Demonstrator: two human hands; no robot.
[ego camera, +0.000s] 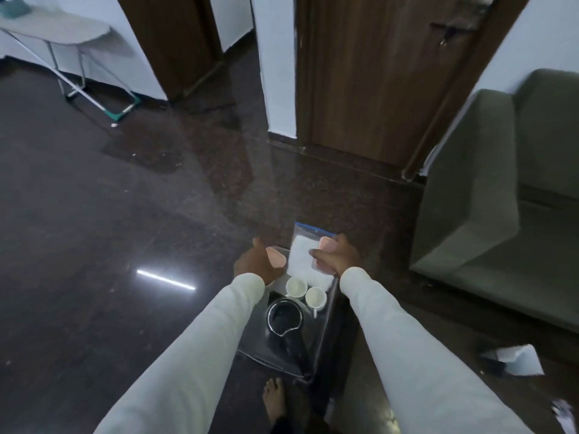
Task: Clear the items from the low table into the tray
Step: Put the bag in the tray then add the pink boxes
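A shiny metal tray (255,349) lies low in front of me, above my bare foot (275,399). On it are a black jug with a handle (284,319), two white cups (296,286) (315,297) and a clear zip bag with white contents (302,258). At the tray's far left my left hand (253,261) wraps around a pink-lidded container (278,257). My right hand (343,255) is closed on a second pink container (326,244) over the zip bag's right side. I cannot tell what the tray rests on.
A grey-green sofa (501,183) stands at the right. White paper (517,360) lies on a dark surface at the lower right. A wooden door (376,73) is ahead, and an ironing board (62,29) stands at the far left on the dark polished floor (94,230).
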